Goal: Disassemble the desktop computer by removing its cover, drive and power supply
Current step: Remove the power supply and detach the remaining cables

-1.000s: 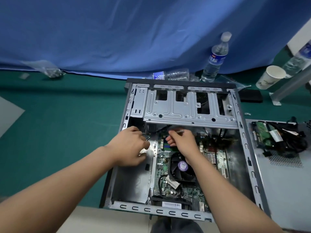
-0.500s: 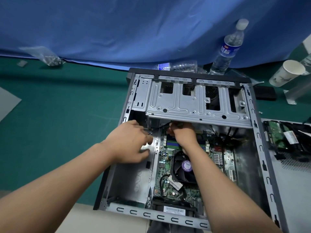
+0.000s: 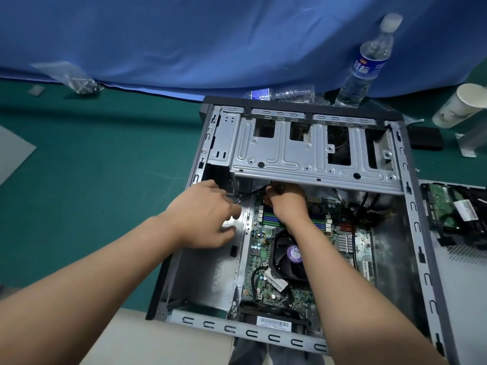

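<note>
The open desktop case [image 3: 413, 222] lies on its side on the green table. A metal drive cage [image 3: 305, 154] spans its far half, and the motherboard with a black fan [image 3: 288, 256] fills the near middle. My left hand [image 3: 204, 214] hovers inside the case's left bay, its fingers curled round a thin black cable [image 3: 243, 197]. My right hand [image 3: 286, 200] reaches under the cage's near edge; its fingers pinch something there that the cage hides. The removed cover [image 3: 469, 280] lies at the right with a removed drive [image 3: 448, 206] on it.
A standing water bottle [image 3: 367, 64], a lying bottle [image 3: 284, 93] and a paper cup [image 3: 461, 105] sit behind the case by the blue cloth. A plastic bag of screws [image 3: 71, 77] lies far left. A black box [image 3: 427, 138] rests at the far right.
Both hands have moved deeper toward the drive cage, my right hand now reaching under its near edge. The camera has shifted closer.
</note>
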The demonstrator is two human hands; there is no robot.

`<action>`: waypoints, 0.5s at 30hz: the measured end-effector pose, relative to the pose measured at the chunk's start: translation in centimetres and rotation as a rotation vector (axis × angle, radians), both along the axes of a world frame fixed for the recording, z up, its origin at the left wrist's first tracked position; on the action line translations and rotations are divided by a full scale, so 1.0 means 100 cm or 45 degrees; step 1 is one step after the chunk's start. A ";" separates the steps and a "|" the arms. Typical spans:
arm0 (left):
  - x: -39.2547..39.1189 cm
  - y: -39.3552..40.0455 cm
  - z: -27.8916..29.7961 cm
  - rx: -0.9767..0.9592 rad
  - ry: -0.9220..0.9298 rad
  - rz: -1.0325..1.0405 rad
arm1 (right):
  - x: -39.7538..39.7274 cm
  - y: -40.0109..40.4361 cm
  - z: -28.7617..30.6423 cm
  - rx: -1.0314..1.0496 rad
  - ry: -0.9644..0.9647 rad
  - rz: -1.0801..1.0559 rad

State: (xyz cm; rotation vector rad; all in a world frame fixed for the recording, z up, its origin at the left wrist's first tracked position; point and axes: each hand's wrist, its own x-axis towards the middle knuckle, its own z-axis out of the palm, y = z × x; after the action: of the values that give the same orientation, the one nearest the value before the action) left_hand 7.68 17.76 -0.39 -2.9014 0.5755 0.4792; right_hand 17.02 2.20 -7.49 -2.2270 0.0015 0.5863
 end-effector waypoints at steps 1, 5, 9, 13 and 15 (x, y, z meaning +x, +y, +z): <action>0.000 0.000 -0.001 0.008 0.001 -0.001 | 0.000 0.001 0.001 -0.016 -0.013 0.019; 0.000 0.000 -0.001 0.029 0.002 -0.005 | 0.001 0.008 0.002 -0.056 0.009 0.076; 0.000 0.000 0.000 0.020 0.014 0.003 | -0.001 0.016 0.002 -0.086 0.018 0.081; 0.000 -0.001 0.000 0.012 0.019 0.003 | 0.001 0.013 0.002 -0.088 0.025 0.056; 0.000 -0.001 0.000 0.015 0.016 0.001 | 0.002 0.011 0.001 -0.104 0.052 0.073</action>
State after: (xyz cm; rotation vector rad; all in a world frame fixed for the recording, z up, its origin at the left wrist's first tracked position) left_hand 7.68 17.70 -0.35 -2.8896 0.5718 0.4991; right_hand 17.20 3.28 -7.43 -2.3001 -0.0180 0.6736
